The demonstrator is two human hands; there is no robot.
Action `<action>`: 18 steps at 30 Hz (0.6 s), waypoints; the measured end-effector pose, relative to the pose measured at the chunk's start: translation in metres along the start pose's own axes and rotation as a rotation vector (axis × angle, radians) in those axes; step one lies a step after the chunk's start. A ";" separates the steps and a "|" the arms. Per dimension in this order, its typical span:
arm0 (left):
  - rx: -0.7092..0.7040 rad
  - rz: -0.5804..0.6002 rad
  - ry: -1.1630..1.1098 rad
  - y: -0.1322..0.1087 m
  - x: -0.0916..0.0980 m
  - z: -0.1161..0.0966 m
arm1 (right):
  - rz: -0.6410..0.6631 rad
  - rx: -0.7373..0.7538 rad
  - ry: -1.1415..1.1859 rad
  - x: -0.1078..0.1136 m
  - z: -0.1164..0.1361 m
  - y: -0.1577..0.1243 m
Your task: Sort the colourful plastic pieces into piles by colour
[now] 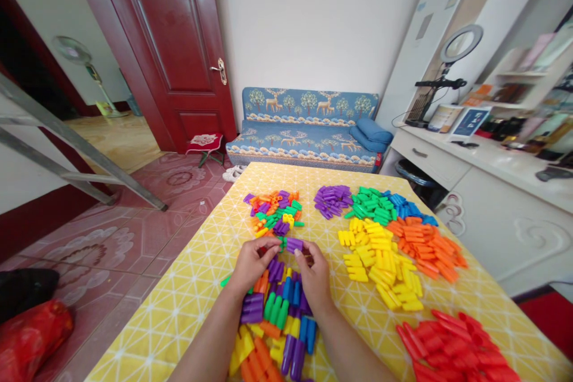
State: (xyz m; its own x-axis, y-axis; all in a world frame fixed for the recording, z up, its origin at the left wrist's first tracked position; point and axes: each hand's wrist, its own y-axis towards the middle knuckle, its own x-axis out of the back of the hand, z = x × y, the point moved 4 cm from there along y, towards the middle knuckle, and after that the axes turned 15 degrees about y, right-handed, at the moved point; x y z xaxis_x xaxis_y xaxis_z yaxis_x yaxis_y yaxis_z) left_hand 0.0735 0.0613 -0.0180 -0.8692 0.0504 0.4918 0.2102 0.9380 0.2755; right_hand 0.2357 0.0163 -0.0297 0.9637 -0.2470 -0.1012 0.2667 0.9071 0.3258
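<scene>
Both hands meet over the near half of the table, fingertips pinched. My left hand (256, 258) grips a small green plastic building block (283, 242), mostly covered by its fingers. A purple building block (294, 245) of joined tubes is pinched in my right hand (316, 274). The two blocks touch end to end; whether they are locked together I cannot tell. Below the hands and between the forearms lies a mixed heap of blocks, with a green triple-tube block (276, 310) among purple, blue, yellow and orange ones. Just beyond the hands is another mixed pile (273, 210).
Sorted by colour on the right of the yellow tablecloth (179, 316) are purple (332, 200), green (372, 206), blue (409, 208), yellow (380, 259), orange (427, 246) and red (456, 346) piles. A blue sofa (308, 131) stands past the table's far edge.
</scene>
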 end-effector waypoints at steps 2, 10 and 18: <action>-0.001 -0.001 0.009 0.000 0.000 0.001 | -0.043 0.005 -0.008 0.005 0.001 0.009; -0.019 -0.002 0.059 0.001 0.001 0.002 | -0.145 0.105 -0.532 0.051 0.009 0.141; -0.004 0.009 0.048 0.000 0.000 0.005 | 0.034 0.073 -0.851 0.073 0.004 0.203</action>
State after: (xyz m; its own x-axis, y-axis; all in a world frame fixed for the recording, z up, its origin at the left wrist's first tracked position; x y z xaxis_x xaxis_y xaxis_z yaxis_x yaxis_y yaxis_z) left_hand 0.0718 0.0633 -0.0221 -0.8446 0.0423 0.5337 0.2201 0.9362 0.2741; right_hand 0.3601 0.1807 0.0328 0.6438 -0.4186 0.6405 0.2092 0.9015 0.3789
